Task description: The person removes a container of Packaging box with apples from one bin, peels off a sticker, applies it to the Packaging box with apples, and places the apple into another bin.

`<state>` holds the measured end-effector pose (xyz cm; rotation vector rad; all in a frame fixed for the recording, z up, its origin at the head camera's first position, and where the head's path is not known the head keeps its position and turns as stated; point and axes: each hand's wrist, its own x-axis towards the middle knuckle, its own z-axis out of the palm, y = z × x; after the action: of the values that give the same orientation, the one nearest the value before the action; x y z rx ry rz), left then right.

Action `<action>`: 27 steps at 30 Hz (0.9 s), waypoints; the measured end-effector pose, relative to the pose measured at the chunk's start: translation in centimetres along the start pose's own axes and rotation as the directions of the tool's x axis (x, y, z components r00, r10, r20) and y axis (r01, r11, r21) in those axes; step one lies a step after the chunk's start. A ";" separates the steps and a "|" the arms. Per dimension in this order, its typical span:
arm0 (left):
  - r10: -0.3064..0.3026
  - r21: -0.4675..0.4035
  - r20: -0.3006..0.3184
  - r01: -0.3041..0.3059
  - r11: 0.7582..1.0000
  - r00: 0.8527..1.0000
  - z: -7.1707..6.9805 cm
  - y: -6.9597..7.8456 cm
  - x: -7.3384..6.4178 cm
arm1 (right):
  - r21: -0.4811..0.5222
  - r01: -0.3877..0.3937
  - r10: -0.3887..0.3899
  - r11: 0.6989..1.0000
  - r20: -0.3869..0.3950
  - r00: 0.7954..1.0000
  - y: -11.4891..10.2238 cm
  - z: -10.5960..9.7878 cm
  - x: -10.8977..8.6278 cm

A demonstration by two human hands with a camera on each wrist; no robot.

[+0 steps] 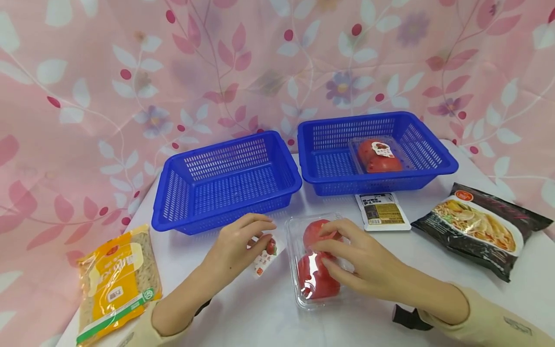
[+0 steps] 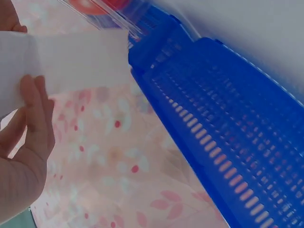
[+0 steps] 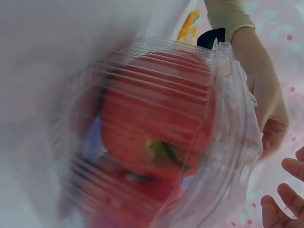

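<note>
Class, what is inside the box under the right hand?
Red fruit, two pieces visible. The right hand partly covers them; anything directly beneath the fruit is hidden.

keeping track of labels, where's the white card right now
In the head view, the white card is low, just left of centre, held by the left hand, just left of the clear fruit box.

The table [image 1: 243, 315] bears baskets [image 1: 191, 225], packets [image 1: 383, 212] and a fruit box [image 1: 293, 262].
</note>
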<state>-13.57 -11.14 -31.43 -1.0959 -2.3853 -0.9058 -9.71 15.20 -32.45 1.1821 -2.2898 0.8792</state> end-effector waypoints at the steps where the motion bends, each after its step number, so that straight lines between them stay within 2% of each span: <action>1: 0.034 -0.010 -0.025 -0.034 0.999 0.999 0.1 0.3 0.2 | 0.001 -0.001 0.001 1.000 -0.002 1.000 -0.1 0.0 0.3; 4: 0.138 -0.035 -0.092 -0.142 0.989 0.986 0.4 1.0 0.7 | 0.020 -0.008 0.009 1.000 -0.014 1.000 -0.3 0.1 1.1; 11: 0.321 -0.058 -0.182 -0.336 0.940 0.929 1.2 2.5 1.4 | 0.038 -0.035 0.038 0.999 -0.069 0.997 -0.6 0.3 2.0; 15: 0.388 -0.043 -0.230 -0.408 0.912 0.892 1.4 3.2 1.8 | 0.040 0.000 0.004 0.999 -0.114 0.994 -0.5 0.6 2.2; 18: 0.418 -0.028 -0.256 -0.439 0.898 0.872 1.5 3.5 2.0 | 0.062 0.016 -0.008 0.998 -0.124 0.992 -0.5 0.8 2.2; 23: 0.440 -0.043 -0.247 -0.464 0.885 0.863 1.8 3.6 1.9 | 0.114 0.014 -0.002 0.993 -0.107 0.994 -0.6 0.9 2.0; 27: 0.433 -0.066 -0.225 -0.457 0.887 0.873 2.0 3.5 1.7 | 0.124 0.044 -0.029 0.991 -0.118 0.993 -0.6 0.9 2.0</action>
<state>-12.08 -7.10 -30.57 -1.4435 -1.8176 -0.9426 -10.42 13.16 -31.71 1.1885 -2.1408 1.0640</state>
